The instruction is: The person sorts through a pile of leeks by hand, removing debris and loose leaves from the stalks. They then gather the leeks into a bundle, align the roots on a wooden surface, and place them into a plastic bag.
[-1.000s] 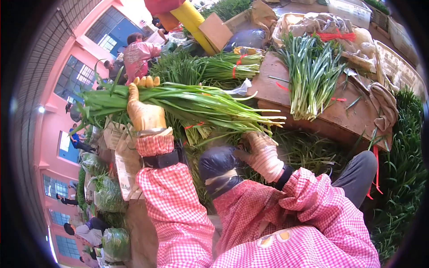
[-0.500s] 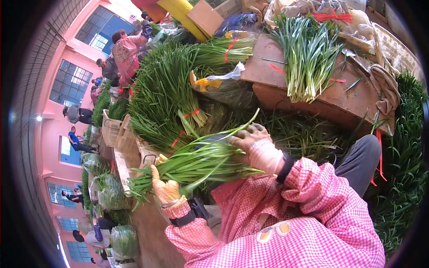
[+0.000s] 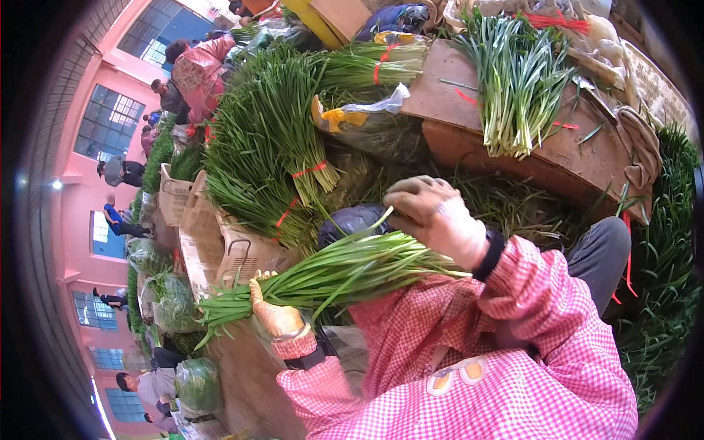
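Observation:
My gloved left hand [image 3: 279, 309] is closed around the leafy end of a loose bunch of garlic chives [image 3: 367, 268], thumb pointing up. The bunch lies slanted across my lap, its stem ends to the right. My right hand [image 3: 436, 220], also gloved, is above the stem ends with its fingers curled. One chive stalk stands out from the bunch, its pale tip between my right thumb and fingers. Beyond my hands is a large heap of chives [image 3: 257, 132], with bundles tied in red bands.
A brown board [image 3: 447, 110] at the far right carries another pile of chives [image 3: 517, 88], red ties and a cloth [image 3: 634, 143]. Loose greens [image 3: 660, 293] lie along the right side. Plastic crates [image 3: 242, 253] stand at the left, and several people work farther off.
My right hand has moved up and right, off the main bunch. The stem ends have shifted right, and the loose stalk's tip now sits lower, at my right fingertips.

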Available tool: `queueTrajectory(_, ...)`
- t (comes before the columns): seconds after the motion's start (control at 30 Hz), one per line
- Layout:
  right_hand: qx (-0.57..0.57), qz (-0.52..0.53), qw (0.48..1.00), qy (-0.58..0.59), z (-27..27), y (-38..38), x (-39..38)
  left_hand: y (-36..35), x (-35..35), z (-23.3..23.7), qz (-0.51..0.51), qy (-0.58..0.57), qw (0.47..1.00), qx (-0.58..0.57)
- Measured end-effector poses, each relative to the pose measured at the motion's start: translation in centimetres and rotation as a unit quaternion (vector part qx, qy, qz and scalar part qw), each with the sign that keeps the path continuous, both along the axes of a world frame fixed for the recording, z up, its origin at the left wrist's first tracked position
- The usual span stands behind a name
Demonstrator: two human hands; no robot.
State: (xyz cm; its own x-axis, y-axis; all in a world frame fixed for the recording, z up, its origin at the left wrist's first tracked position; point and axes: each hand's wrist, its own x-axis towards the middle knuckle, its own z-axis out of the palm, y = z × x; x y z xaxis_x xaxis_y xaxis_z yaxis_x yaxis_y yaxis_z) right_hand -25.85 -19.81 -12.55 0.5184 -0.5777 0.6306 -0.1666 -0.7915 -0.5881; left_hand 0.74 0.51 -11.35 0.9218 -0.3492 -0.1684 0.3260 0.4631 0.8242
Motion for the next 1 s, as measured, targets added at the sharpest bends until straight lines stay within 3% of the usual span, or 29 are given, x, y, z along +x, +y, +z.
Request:
queueTrajectory(0.1,-0.024,0.079,0.991,0.109,0.2,2.5,-0.7,0.3,-0.1,-0.3,0.019,0.020,0.999,0.036)
queueTrajectory(0.2,-0.102,0.068,0.977,0.173,-1.9,2.7,2.4,-0.1,-0.8,0.1,0.008,0.030,0.998,0.056)
queueTrajectory(0.27,-0.047,0.107,0.985,0.130,-2.3,1.5,3.5,-0.5,-2.0,1.4,0.001,0.043,0.996,0.080)
queueTrajectory(0.3,-0.084,0.067,0.986,0.128,-0.4,0.8,4.1,-0.4,-1.0,0.9,0.005,0.040,0.999,0.037)
queueTrajectory(0.4,-0.111,0.010,0.993,0.030,3.6,-1.8,5.5,-0.1,-0.6,0.4,0.003,-0.011,0.998,0.055)
queueTrajectory(0.53,0.015,0.037,0.999,-0.024,1.8,-0.8,2.7,-0.3,-1.1,-0.7,0.037,0.044,0.995,0.085)
queueTrajectory(0.63,0.031,0.106,0.974,0.200,1.1,2.6,-1.6,1.4,0.6,-2.8,0.014,0.101,0.990,0.101)
queueTrajectory(0.67,-0.026,0.093,0.971,0.217,0.1,2.7,-2.0,1.5,0.6,-3.0,-0.005,0.116,0.988,0.104)
queueTrajectory(0.73,-0.028,0.046,0.979,0.194,-2.2,1.8,-1.5,0.7,0.0,-2.8,0.019,0.077,0.993,0.089)
queueTrajectory(0.77,0.030,0.027,0.972,0.231,-2.1,1.6,-1.2,0.4,-0.7,-2.1,0.006,0.068,0.995,0.071)
queueTrajectory(0.87,0.105,0.226,0.936,0.247,-1.1,1.7,-1.2,1.3,-0.1,-2.5,0.009,0.033,0.999,0.042)
queueTrajectory(0.93,-0.004,0.131,0.935,0.329,0.2,0.7,0.0,1.2,-0.7,-2.1,0.006,0.042,0.998,0.053)
queueTrajectory(1.0,0.049,0.097,0.992,0.061,0.1,-1.6,0.8,0.7,-2.4,-0.7,0.005,0.076,0.994,0.078)
